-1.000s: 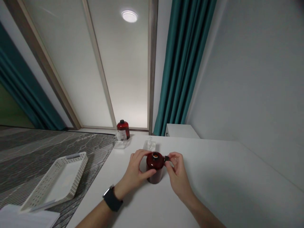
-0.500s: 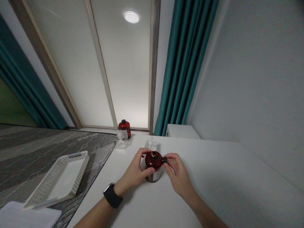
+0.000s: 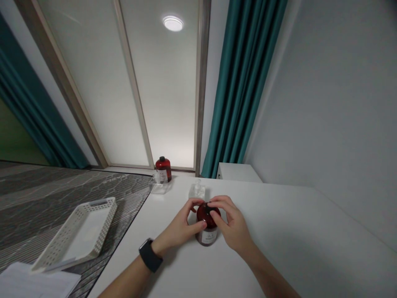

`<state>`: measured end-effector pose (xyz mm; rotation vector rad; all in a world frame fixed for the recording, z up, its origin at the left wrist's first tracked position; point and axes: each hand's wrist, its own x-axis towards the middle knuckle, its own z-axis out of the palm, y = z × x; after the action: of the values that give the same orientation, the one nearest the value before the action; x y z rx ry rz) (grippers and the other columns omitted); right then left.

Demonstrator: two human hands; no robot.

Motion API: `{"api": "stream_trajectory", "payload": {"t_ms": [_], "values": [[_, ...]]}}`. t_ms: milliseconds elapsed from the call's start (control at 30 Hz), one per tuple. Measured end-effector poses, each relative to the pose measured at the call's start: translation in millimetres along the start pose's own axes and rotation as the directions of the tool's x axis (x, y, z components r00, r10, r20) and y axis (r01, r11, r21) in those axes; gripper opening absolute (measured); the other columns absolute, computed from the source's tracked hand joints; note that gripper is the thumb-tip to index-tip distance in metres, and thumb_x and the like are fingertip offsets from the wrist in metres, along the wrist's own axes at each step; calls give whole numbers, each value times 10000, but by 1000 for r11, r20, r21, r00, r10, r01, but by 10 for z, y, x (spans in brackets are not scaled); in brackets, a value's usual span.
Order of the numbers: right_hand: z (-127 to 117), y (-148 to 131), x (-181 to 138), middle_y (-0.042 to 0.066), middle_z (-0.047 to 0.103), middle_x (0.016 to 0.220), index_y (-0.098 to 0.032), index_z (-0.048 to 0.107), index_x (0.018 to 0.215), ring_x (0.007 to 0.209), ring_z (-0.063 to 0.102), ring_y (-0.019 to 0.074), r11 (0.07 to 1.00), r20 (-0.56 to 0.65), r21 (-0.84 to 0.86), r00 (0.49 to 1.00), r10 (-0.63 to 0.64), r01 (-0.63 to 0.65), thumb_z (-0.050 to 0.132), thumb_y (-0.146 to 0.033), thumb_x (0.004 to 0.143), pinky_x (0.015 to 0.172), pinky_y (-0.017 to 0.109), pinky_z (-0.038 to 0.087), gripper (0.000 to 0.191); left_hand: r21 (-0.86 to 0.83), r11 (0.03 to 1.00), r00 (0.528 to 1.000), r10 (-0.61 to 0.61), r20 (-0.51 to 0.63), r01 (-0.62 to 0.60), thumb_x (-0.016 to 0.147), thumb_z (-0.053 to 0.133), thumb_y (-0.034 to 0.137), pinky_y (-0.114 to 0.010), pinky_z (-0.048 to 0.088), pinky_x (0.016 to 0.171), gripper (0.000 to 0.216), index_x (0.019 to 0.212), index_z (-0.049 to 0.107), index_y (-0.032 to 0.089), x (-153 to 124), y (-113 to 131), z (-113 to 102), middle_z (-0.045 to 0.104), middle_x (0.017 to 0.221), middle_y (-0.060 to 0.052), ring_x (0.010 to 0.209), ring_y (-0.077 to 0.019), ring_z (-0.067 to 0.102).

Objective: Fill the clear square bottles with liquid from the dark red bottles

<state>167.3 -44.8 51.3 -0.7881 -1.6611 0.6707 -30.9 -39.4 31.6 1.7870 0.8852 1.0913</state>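
A dark red-brown bottle (image 3: 208, 225) with a white label stands upright on the white table (image 3: 192, 273). My left hand (image 3: 186, 225) is wrapped round the bottle's left side, thumb at the front and fingers behind. On top, the fingers of my right hand (image 3: 231, 225) close round a black cap (image 3: 209, 208) at the bottle's mouth. How far the cap is threaded on cannot be made out. Just behind the bottle is a small clear glass bottle (image 3: 197, 190). A dark watch (image 3: 150, 254) is on my left wrist.
At the table's far left corner, a second red-brown bottle (image 3: 163, 169) with a black cap stands behind a clear tray (image 3: 159, 188). To the left lie a white perforated basket (image 3: 104, 231) and some white paper (image 3: 40, 281). A white cabinet (image 3: 238, 172) stands beyond the table.
My right hand has brought the black cap from beside the bottle onto its mouth. The bottle has shifted slightly right and nearer, turning so its label faces me.
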Motion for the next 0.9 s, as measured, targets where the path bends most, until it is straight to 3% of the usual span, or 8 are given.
{"api": "stream_trajectory", "payload": {"t_ms": [167,367,500,633,733,900], "values": [[-1,26,0,61,715,1072,-312,764,1022,1091,619,250,999,16,7,999,-32,32,627,-194,891,981,451,490,223,10,1000,999,24,31,-25,876,703,434,-461,437,1043,487,1282,528,231,1,-44,-18,606,1259,-100,1188,-289,559],[-47,59,34,47,732,1067,-330,755,1035,1099,591,250,992,84,-56,991,-105,109,615,-178,914,996,470,467,240,245,941,972,236,23,-234,907,662,518,-471,403,1069,479,1291,554,253,2,23,-57,570,1279,-106,1228,-294,494],[-33,40,25,62,709,1059,-293,733,1036,1080,584,251,991,108,-67,989,-105,112,572,-165,930,963,455,476,231,297,916,957,288,-23,-268,883,695,520,-441,452,983,486,1252,541,244,-13,63,-57,585,1189,-94,1127,-281,528],[34,82,-40,52,655,1035,-266,663,1063,1022,595,229,998,-2,-50,999,-38,38,581,-165,903,918,395,489,206,340,891,944,329,-22,-302,915,696,358,-413,457,947,399,1251,507,252,-35,122,-53,581,1164,-81,1090,-262,530],[70,150,-89,37,621,1036,-268,613,1121,1007,596,220,998,-89,-35,994,58,-61,622,-162,852,926,377,483,289,395,858,934,357,-2,-328,927,669,249,-404,446,945,388,1272,494,265,-39,154,-57,593,1149,-70,1082,-256,521],[72,210,-119,53,634,1127,-275,575,1248,1089,599,225,994,-50,22,992,112,-111,618,-186,871,1007,395,459,390,410,851,934,357,9,-329,911,710,360,-410,451,929,492,1335,471,289,-19,131,-50,602,1165,-74,1070,-269,525]]}}
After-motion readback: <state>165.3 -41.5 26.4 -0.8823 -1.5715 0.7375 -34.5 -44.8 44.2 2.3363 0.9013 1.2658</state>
